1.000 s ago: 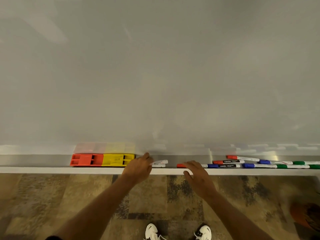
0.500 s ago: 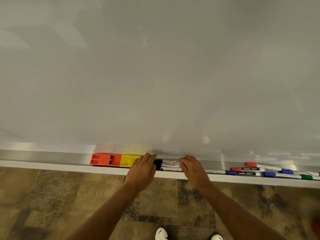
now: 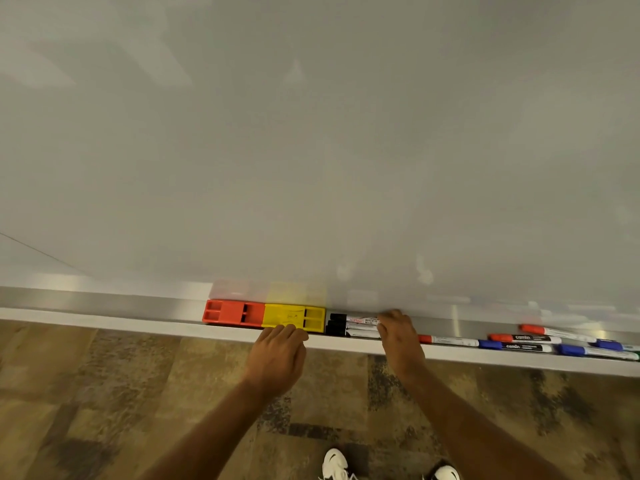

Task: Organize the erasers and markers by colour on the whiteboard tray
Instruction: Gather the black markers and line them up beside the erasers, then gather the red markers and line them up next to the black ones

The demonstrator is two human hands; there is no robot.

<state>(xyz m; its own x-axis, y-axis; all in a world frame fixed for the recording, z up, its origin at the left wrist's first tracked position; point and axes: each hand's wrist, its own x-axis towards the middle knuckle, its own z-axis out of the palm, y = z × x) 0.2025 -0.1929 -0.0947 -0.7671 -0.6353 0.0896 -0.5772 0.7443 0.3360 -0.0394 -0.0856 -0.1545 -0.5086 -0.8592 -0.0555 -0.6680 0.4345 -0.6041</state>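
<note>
A red eraser [image 3: 232, 312] and a yellow eraser [image 3: 293, 317] lie end to end on the metal whiteboard tray [image 3: 104, 303]. Right of them are three black-capped markers [image 3: 349, 325], stacked side by side. My right hand [image 3: 398, 336] rests on the right ends of those markers, fingers curled over them. My left hand [image 3: 278, 355] sits at the tray's front lip below the yellow eraser, fingers loosely bent, holding nothing. Farther right lie red-capped markers [image 3: 446, 340] and blue-capped markers [image 3: 512, 346], mixed together.
The blank whiteboard [image 3: 311, 150] fills the upper view. A white ledge [image 3: 138, 329] runs along the tray's front. Patterned carpet [image 3: 104, 410] and my white shoes [image 3: 334, 464] are below. A green marker tip [image 3: 636, 348] shows at the far right edge.
The black markers slid left up against the yellow eraser. My left hand drew back from the tray to its front lip. My right hand stayed on the markers' right ends.
</note>
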